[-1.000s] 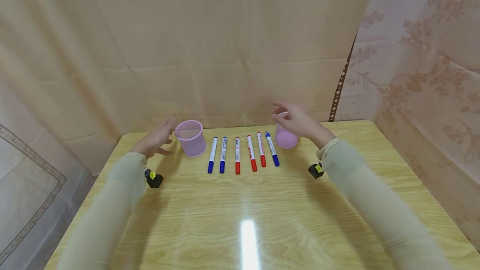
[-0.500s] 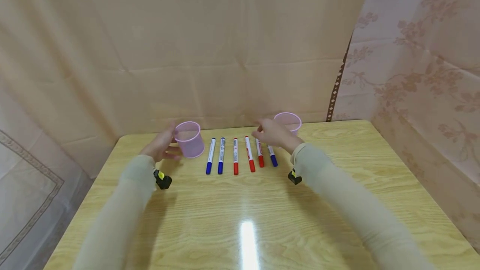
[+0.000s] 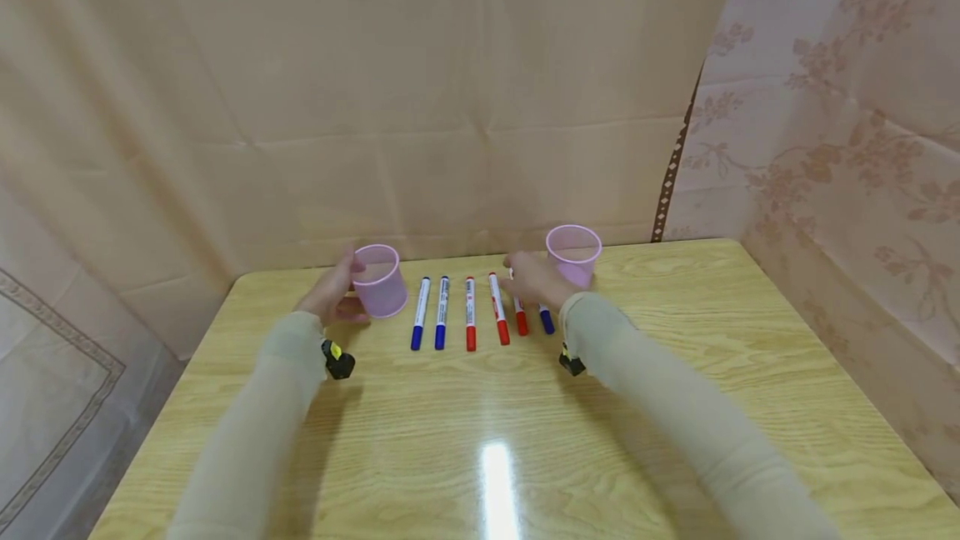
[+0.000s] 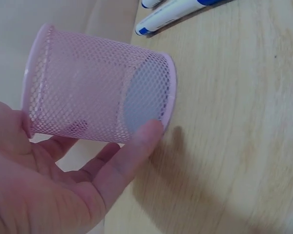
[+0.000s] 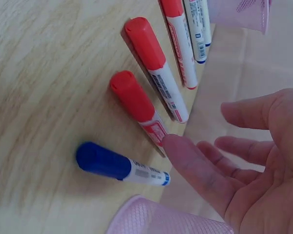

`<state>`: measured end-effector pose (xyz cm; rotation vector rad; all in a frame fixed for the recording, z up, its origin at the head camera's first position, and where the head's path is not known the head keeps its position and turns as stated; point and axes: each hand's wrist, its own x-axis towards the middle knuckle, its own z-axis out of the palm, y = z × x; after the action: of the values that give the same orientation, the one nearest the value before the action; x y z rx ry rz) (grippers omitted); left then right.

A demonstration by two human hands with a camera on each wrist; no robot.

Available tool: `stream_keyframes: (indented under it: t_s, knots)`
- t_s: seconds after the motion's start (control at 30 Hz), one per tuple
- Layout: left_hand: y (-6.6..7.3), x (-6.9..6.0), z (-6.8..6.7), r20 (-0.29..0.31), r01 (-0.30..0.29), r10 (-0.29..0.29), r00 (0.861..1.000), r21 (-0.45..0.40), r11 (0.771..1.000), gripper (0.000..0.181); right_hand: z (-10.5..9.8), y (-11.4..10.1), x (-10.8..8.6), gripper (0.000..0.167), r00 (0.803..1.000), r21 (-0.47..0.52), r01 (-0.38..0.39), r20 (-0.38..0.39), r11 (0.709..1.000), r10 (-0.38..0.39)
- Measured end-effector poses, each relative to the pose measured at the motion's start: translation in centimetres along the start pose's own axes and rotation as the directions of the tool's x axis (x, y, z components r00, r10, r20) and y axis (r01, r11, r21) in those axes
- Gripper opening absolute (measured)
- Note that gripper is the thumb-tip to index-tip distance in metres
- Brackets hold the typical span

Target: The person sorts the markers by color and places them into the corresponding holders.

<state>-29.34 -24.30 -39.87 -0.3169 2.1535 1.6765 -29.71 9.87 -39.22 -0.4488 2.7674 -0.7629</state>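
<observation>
Where cloth hangs: one plain beige drape behind, one floral drape at right.
Furniture: one wood-grained worktop, glossy with a bright reflection near its front.
Hands: two, in pale sleeves; the left hand holds a cup from its outer side, thumb across the wall by the base, fingers behind; the right hand is spread wide over the row's right part, thumb apart from fingers.
Cups: two, pink mesh, both upright, mouths up; left cup and right cup stand at either end of the row.
Markers: six, lying side by side between the cups; three blue-capped markers, three red-capped markers; left to right, blue, blue, red, red, red, blue.
Direction: long axes run front to back, caps toward the person, white ends toward the drape, the right-hand ones slanting leftward at the far end.
Right thumb: at the rightmost red marker's white end; contact cannot be told.
Printing: on the white barrels, too small and blurred to read.
</observation>
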Motion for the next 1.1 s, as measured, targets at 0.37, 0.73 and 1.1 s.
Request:
stream_keyframes:
  t_s: [0.37,0.73,1.1]
  knots:
    - [-0.8,0.9,0.5,-0.045,-0.002,0.001,0.999,-0.020,1.000,0.079,1.4,0.0,1.1,0.014,0.989,-0.075,-0.148,-0.038,0.986,0.145]
    - [-1.3,1.7,0.7,-0.051,-0.004,0.001,0.999,-0.060,0.998,0.078,2.1,0.5,1.9,0.017,0.970,-0.034,-0.243,0.012,0.970,0.243]
    - [-1.1,1.8,0.3,-0.045,0.006,-0.007,0.999,-0.019,1.000,0.077,2.0,0.6,3.0,0.013,0.947,0.016,-0.320,0.041,0.947,0.319]
